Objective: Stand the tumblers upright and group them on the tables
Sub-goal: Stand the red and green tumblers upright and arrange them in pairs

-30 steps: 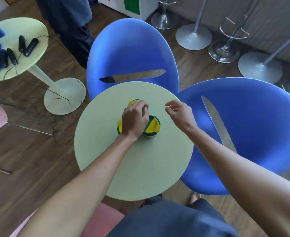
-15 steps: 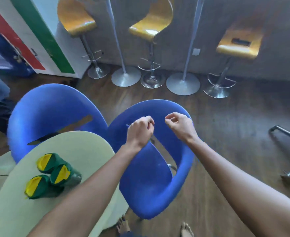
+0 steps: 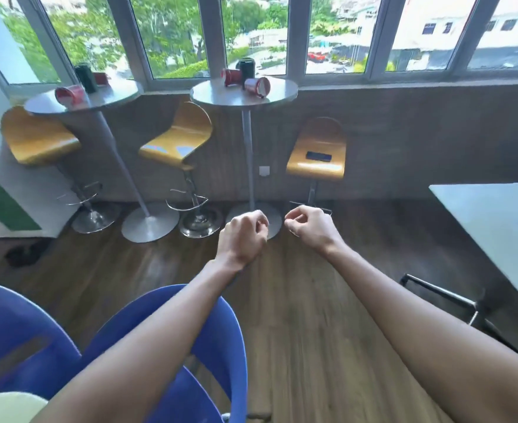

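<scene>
**Both hands empty, cups waiting on the window tables**

I saw both hands raised over the wood floor, in front of the middle bar table [image 3: 244, 92]. The left hand [image 3: 243, 237] was curled loosely with nothing in it, and the right hand [image 3: 309, 228] was likewise half closed and empty, the two near each other but apart.

On that middle table lay two red cups [image 3: 257, 85] [image 3: 232, 76] on their sides, close together, with a dark cup [image 3: 246, 66] standing upright just behind them. On the table to its left [image 3: 82, 97] another red cup [image 3: 69, 94] lay tipped over near the front edge, a dark cup [image 3: 85, 74] stood upright behind it, and a further red one [image 3: 101, 77] sat beside that (too blurred to tell its pose).

A yellow stool [image 3: 315, 157] to the right of the middle table carried a dark flat thing on its seat.
</scene>
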`<state>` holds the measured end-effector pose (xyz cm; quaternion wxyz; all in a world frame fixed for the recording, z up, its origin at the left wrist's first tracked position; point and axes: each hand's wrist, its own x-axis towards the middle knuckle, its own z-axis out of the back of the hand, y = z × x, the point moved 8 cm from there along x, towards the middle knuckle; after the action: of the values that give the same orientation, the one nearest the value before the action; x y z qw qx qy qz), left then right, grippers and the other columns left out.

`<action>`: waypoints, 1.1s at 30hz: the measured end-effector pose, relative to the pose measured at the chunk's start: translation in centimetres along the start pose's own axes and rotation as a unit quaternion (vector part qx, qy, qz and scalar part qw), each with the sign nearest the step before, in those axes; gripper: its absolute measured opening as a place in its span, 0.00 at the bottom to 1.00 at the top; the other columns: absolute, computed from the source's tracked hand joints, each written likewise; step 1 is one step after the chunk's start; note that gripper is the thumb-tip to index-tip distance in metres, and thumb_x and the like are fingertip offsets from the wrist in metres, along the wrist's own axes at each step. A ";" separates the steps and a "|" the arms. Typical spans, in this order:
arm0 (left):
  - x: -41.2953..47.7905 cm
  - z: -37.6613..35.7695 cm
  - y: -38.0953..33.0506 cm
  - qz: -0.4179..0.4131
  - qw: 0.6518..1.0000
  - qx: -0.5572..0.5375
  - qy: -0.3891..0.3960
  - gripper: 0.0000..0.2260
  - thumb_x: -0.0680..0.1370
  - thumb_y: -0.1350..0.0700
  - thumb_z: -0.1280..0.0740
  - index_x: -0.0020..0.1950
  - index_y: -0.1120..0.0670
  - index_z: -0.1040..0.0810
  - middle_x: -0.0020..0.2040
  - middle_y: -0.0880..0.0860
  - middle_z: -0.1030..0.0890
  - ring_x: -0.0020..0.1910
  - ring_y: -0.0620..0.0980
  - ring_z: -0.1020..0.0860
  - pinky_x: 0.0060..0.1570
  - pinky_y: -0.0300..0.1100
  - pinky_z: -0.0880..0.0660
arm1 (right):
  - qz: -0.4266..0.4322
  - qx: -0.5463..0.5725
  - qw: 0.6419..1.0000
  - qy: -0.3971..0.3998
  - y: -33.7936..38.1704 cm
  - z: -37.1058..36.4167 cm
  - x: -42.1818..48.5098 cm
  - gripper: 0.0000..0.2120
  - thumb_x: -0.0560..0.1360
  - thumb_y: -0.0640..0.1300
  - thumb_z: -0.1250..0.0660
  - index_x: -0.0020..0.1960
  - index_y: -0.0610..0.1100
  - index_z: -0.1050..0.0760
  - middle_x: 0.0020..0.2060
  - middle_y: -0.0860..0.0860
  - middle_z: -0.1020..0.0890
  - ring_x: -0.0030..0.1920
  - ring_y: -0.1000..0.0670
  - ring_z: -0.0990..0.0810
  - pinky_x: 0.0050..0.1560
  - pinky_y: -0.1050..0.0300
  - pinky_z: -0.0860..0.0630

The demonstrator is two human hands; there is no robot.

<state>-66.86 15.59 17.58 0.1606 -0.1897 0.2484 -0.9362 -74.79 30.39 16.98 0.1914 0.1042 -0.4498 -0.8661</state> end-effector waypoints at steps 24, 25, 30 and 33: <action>56.9 -0.2 7.4 0.014 0.996 0.008 -0.087 0.08 0.77 0.56 0.34 0.54 0.52 0.18 0.49 0.53 0.15 0.48 0.55 0.17 0.49 0.47 0.21 | 0.110 0.004 0.993 -0.043 11.9 5.4 56.7 0.12 0.75 0.46 0.31 0.57 0.44 0.21 0.51 0.47 0.16 0.51 0.46 0.19 0.54 0.55 0.24; 59.3 -0.4 8.0 0.017 0.996 0.009 -0.092 0.09 0.77 0.56 0.34 0.54 0.52 0.18 0.50 0.53 0.14 0.49 0.55 0.17 0.49 0.46 0.21 | 0.112 0.003 0.993 -0.045 12.0 5.3 59.5 0.13 0.75 0.46 0.31 0.58 0.44 0.21 0.53 0.46 0.16 0.53 0.45 0.18 0.55 0.54 0.24; 71.2 -2.9 12.2 0.070 0.991 -0.055 -0.099 0.10 0.75 0.56 0.34 0.55 0.52 0.18 0.51 0.54 0.15 0.49 0.56 0.17 0.53 0.50 0.20 | 0.107 -0.025 0.993 -0.036 12.4 4.4 73.8 0.18 0.73 0.47 0.29 0.61 0.42 0.23 0.57 0.43 0.19 0.55 0.43 0.21 0.51 0.56 0.29; 76.2 -4.8 14.5 0.084 0.990 -0.076 -0.085 0.10 0.76 0.57 0.33 0.56 0.54 0.18 0.51 0.53 0.15 0.49 0.54 0.18 0.53 0.49 0.21 | 0.088 -0.030 0.995 -0.029 12.2 3.3 80.5 0.19 0.72 0.47 0.28 0.61 0.44 0.23 0.58 0.42 0.21 0.57 0.43 0.22 0.57 0.51 0.25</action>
<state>-132.77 -24.52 27.04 0.2446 -0.2585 0.3195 -0.8782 -145.90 -7.74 28.19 0.2567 0.0331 -0.4363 -0.8618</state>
